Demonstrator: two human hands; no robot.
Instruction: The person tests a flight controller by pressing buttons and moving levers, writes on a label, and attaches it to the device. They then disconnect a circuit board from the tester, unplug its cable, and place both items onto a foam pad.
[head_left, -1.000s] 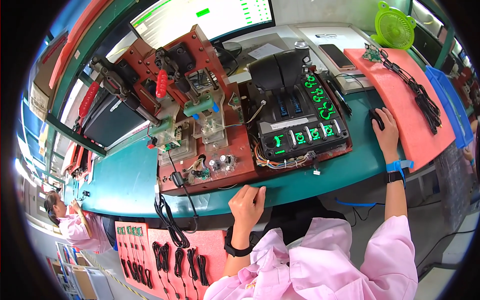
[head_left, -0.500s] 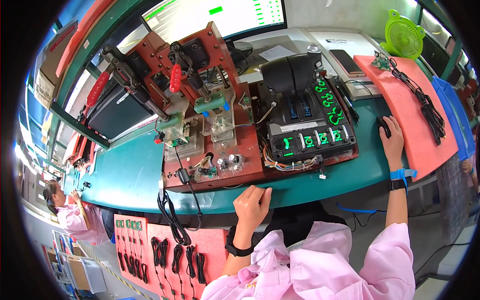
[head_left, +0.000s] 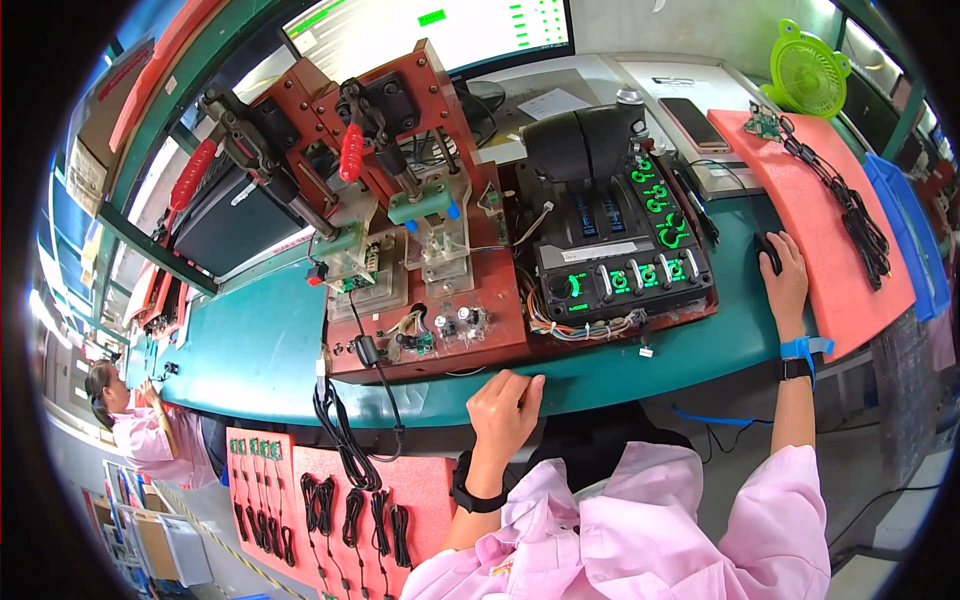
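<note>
My right hand (head_left: pixel 787 275) is wrapped over a black computer mouse (head_left: pixel 768 254) at the right of the green bench. At the bench's front edge rests my left hand (head_left: pixel 507 408), its fingers curled in with nothing visible in them. Beyond it stands a dark red test fixture (head_left: pixel 450 345) with two toggle clamps; their red handles (head_left: pixel 351 152) point up. Under one clamp sits a small circuit board (head_left: pixel 374 262), with a black cable (head_left: pixel 345 440) running off the front edge. Right of the fixture is a black throttle control panel (head_left: pixel 620 262) with green-lit markings.
A lit monitor (head_left: pixel 430 40) stands behind. Pink foam (head_left: pixel 865 300) at right carries a cabled board, beside a blue tray (head_left: pixel 908 235). A phone (head_left: pixel 690 122) and green fan (head_left: pixel 808 75) lie beyond. Lower left, pink foam (head_left: pixel 430 480) holds several coiled cables. A co-worker (head_left: pixel 150 430) is at far left.
Both hands keep their places, the right on the mouse and the left curled at the bench edge. The view has shifted very slightly; nothing else visibly differs.
</note>
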